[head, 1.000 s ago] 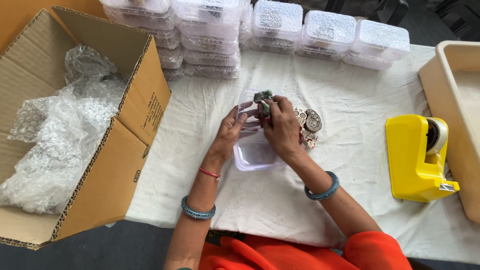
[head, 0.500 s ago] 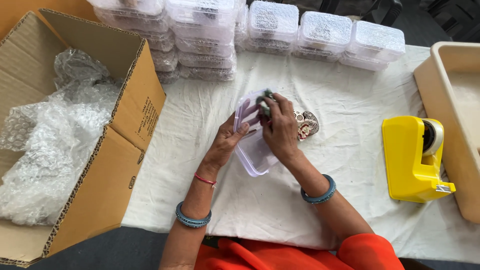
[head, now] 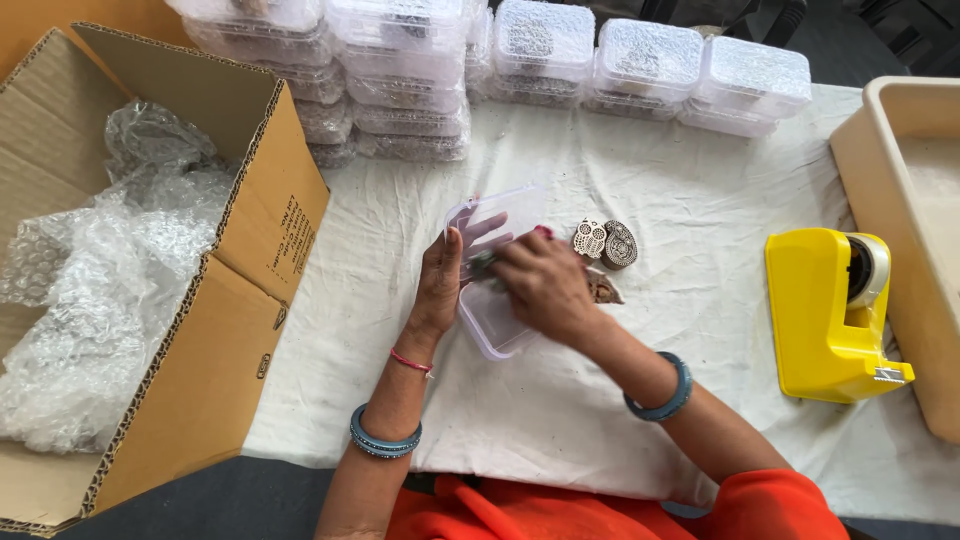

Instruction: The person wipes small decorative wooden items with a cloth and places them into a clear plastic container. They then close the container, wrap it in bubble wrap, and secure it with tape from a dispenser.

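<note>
My left hand (head: 440, 283) holds a small clear plastic box (head: 490, 320) by its left side, with the hinged lid (head: 495, 213) tipped up behind my fingers. My right hand (head: 543, 283) is over the open box, fingers closed on a small dark ornament piece that is mostly hidden. Just right of my right hand, several flat round patterned ornaments (head: 605, 243) lie on the white cloth (head: 560, 420).
Stacks of filled clear plastic boxes (head: 560, 55) line the far edge. An open cardboard carton (head: 215, 300) with bubble wrap (head: 90, 290) stands at the left. A yellow tape dispenser (head: 830, 310) and a beige tray (head: 905, 220) sit at the right.
My hands came down from chest height to the box. The lid has swung open and my right hand now reaches into the box with the piece.
</note>
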